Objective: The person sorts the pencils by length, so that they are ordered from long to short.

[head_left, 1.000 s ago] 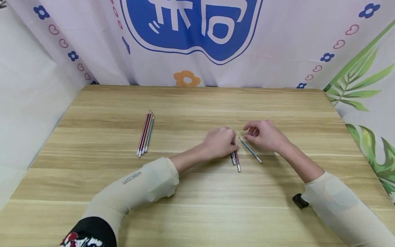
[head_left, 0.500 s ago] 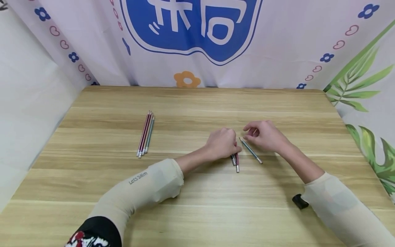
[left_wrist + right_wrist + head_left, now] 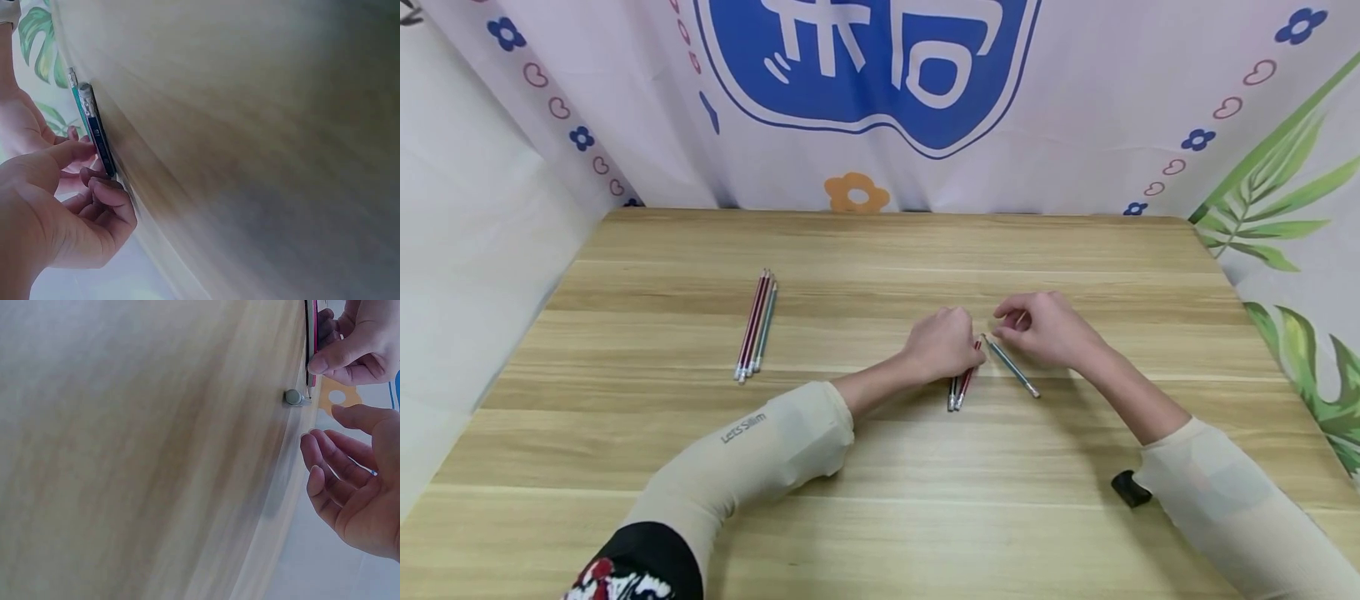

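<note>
In the head view my left hand (image 3: 942,343) pinches a red pencil (image 3: 967,383) and a black pencil (image 3: 952,393) between thumb and fingers. Their eraser ends point toward me, while the hand covers much of their length. Just to the right, a teal pencil (image 3: 1015,368) lies slanted on the table, its tip close to the red one. My right hand (image 3: 1043,329) hovers beside that tip with fingers loosely bent and nothing in them. From the right wrist, the teal pencil's eraser end (image 3: 294,397) shows between the two hands.
A row of maroon and teal pencils (image 3: 755,327) lies to the left on the wooden table (image 3: 865,267). A black object (image 3: 1130,489) sits by the right sleeve. A printed cloth (image 3: 1075,108) hangs behind the table's far edge.
The eraser ends of the pencils in my left hand have swung to the left, away from the teal pencil. The right hand stays where it was.
</note>
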Demonstrator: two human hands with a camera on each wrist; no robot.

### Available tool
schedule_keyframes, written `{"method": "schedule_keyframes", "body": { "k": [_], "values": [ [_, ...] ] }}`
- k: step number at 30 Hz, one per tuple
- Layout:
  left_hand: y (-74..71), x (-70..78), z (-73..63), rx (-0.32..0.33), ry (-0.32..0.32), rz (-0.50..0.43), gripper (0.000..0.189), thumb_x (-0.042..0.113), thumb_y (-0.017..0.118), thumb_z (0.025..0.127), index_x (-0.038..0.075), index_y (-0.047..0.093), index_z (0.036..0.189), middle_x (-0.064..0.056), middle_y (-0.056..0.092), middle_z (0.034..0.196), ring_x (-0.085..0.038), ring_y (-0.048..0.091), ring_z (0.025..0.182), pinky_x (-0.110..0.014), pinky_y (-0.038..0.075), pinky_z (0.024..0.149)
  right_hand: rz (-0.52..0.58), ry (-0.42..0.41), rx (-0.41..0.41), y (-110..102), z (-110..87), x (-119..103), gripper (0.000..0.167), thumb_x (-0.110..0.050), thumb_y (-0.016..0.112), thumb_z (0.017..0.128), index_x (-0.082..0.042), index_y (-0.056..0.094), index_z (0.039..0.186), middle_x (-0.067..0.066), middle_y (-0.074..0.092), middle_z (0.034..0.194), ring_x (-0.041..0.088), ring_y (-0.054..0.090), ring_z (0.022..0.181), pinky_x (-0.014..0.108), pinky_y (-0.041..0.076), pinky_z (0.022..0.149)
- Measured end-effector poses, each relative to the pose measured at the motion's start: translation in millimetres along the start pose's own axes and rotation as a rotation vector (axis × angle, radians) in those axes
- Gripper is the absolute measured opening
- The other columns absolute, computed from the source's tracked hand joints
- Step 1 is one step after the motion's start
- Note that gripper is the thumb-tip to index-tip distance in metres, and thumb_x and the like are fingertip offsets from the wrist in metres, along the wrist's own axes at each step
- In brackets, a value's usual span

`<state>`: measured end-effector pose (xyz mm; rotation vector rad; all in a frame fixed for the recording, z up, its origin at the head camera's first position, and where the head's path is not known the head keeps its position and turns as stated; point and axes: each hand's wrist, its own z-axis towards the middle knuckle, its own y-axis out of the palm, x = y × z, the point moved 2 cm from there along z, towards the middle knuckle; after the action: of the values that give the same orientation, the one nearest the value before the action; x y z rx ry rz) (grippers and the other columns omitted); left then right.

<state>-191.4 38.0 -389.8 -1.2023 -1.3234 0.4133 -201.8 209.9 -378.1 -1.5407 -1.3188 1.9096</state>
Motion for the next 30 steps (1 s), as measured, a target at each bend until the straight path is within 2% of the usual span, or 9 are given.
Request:
{"method": "schedule_keyframes", "body": {
  "k": [5,11,17,22,30],
  "values": [
    [0.1,0.8,1.1,-0.002,-0.008,-0.011,0.037,0.019,0.073,0.093,0.015,0.06,0.058,0.006,0.054,0.049,-0.008,0.051,0.045,-0.024,0.042,0.045,-0.002,-0.002,0.001,0,-0.1,0,0.022,-0.007,0.073,0.093,0.008,0.073,0.109,0.012,0.074,0.09,0.024,0.069,0.083,0.043,0.058,0.078],
    [0.0,1.2,2.3,-0.016,-0.021,-0.037,0.032,0.017,0.075,0.091,0.013,0.061,0.063,0.004,0.057,0.053,-0.007,0.051,0.044,-0.022,0.041,0.043,0.007,0.002,-0.002,0,0.2,-1,0.022,-0.008,0.073,0.094,0.008,0.073,0.109,0.011,0.074,0.09,0.024,0.069,0.083,0.042,0.058,0.078],
    [0.6,2.7,5.1,-0.028,-0.008,-0.037,0.039,0.02,0.079,0.089,0.016,0.051,0.061,0.005,0.05,0.056,-0.008,0.048,0.047,-0.022,0.041,0.044,0.003,-0.001,-0.004,-1,1.4,-2,0.023,-0.008,0.073,0.094,0.008,0.073,0.111,0.012,0.074,0.091,0.025,0.07,0.084,0.043,0.058,0.079],
    [-1.3,3.9,6.0,-0.062,-0.013,-0.069,0.043,0.021,0.08,0.089,0.017,0.049,0.06,0.007,0.046,0.052,-0.007,0.046,0.045,-0.021,0.039,0.043,0.0,-0.001,0.002,-2,1.6,-3,0.024,-0.009,0.073,0.094,0.008,0.073,0.111,0.012,0.074,0.09,0.025,0.069,0.083,0.043,0.058,0.078],
    [-15.0,4.9,1.2,-0.081,-0.011,-0.148,0.052,0.02,0.08,0.09,0.017,0.045,0.052,0.008,0.037,0.044,-0.005,0.036,0.04,-0.02,0.028,0.04,0.035,0.011,-0.002,-3,1.1,-3,0.025,-0.008,0.074,0.095,0.009,0.073,0.112,0.013,0.074,0.092,0.025,0.069,0.085,0.042,0.058,0.079]
  ]
}}
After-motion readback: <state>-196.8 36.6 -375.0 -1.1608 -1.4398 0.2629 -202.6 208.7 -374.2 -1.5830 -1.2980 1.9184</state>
